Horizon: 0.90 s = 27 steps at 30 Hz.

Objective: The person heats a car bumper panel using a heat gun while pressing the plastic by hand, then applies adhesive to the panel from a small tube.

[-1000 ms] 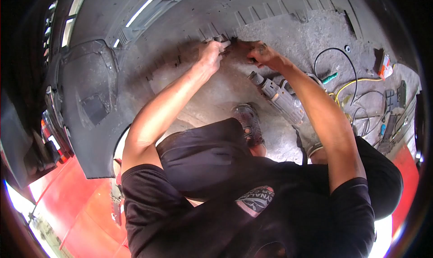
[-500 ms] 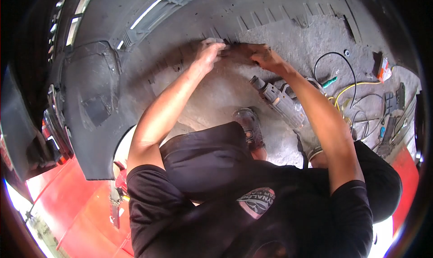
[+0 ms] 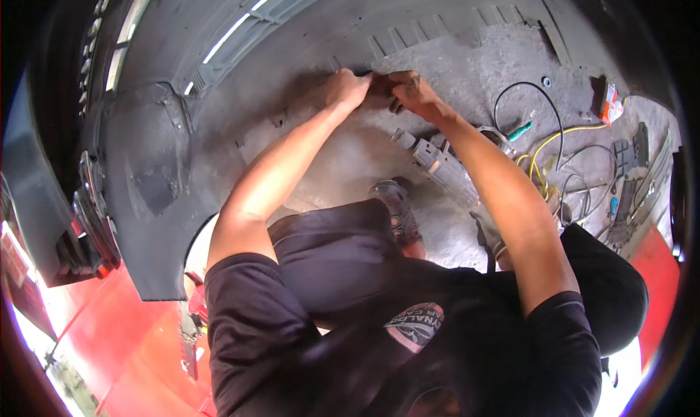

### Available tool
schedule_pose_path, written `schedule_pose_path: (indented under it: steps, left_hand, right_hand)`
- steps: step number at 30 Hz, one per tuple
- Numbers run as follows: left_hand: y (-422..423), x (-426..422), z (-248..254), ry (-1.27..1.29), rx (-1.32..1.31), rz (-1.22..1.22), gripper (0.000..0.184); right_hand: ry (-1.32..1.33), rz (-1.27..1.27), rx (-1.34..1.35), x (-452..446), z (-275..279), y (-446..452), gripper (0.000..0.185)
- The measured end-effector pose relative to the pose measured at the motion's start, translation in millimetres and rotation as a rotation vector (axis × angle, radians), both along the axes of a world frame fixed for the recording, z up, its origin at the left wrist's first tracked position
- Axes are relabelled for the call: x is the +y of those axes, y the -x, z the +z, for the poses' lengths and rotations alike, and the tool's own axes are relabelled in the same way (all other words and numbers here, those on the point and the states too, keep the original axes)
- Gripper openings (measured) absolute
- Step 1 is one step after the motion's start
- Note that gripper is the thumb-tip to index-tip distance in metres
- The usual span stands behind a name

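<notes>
A large dark grey panel (image 3: pixel 262 52) with ribs and slots curves across the top and left of the head view. At its lower edge my left hand (image 3: pixel 348 89) is closed, its fingertips against the edge; anything between them is too small to make out. Just to the right, my right hand (image 3: pixel 414 95) is also closed beside the same edge, with its fingers curled. What it holds, if anything, is hidden. Below my right hand, a grey power tool (image 3: pixel 441 162) lies on the concrete floor (image 3: pixel 343 154).
A black cable (image 3: pixel 536 86), a yellow cord (image 3: pixel 565 134), a green object (image 3: pixel 520 131) and an orange-and-white box (image 3: pixel 611 105) lie at the right. Dark plastic parts (image 3: pixel 631 162) are farther right. Red surfaces (image 3: pixel 131 337) show at the lower left and right. My shoe (image 3: pixel 396 205) is below.
My right hand has moved left, closer to my left hand. My left hand has shifted slightly right. The view has shifted a little, and the floor items at the right appear farther left.
</notes>
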<state>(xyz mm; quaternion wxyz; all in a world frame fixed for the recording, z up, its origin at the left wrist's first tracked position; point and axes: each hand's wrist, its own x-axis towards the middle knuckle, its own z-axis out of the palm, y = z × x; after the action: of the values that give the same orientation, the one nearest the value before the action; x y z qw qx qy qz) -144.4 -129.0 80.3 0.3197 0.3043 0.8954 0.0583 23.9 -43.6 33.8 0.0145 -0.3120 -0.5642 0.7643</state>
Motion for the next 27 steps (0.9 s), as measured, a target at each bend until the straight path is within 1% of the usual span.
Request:
schedule_pose_path:
  steps: [2,3,5,7,9,12,14,15,17,18,21,24,27]
  left_hand:
    - [-3,-1,12,0.051,0.026,-0.031,0.061]
    - [-4,1,10,0.051,0.041,-0.040,0.060]
    - [-4,2,3,0.050,0.075,-0.058,0.059]
    - [-5,2,1,0.019,0.058,-0.044,0.058]
    - [-11,3,4,0.013,0.038,-0.037,0.056]
    - [-14,0,18,0.037,0.048,-0.066,0.053]
    - [-18,1,21,0.021,0.091,-0.105,0.050]
    - [-19,-2,15,0.006,0.110,-0.108,0.049]
    - [-14,-7,-1,-0.035,0.153,-0.125,0.046]
    - [-15,-7,4,-0.026,0.119,-0.131,0.043]
    - [-18,-8,6,-0.066,0.091,-0.085,0.041]
    - [-14,-12,-6,-0.098,0.080,-0.077,0.039]
    - [-17,-10,-2,-0.056,0.176,-0.161,0.037]
  right_hand:
    - [-0.305,-0.044,0.035,-4,-25,-1,0.036]
    - [-0.455,-0.065,0.050,-7,-38,-1,0.035]
    - [-0.261,-0.033,0.063,-6,-50,4,0.035]
    - [-0.227,0.000,0.047,-6,-43,9,0.036]
    - [-0.353,0.047,0.000,-5,-33,7,0.037]
    - [-0.200,0.009,0.103,-4,-14,1,0.037]
    - [-0.232,0.011,0.162,-5,-15,0,0.036]
    - [-0.255,0.005,0.192,-4,-18,0,0.035]
    - [-0.369,0.013,0.130,-7,-31,4,0.035]
    - [-0.420,0.021,0.097,-7,-30,5,0.035]
    - [-0.354,0.022,0.178,-8,-33,3,0.035]
    - [-0.431,-0.025,0.178,-15,-45,6,0.034]
    - [-0.405,-0.029,0.216,-14,-40,7,0.033]
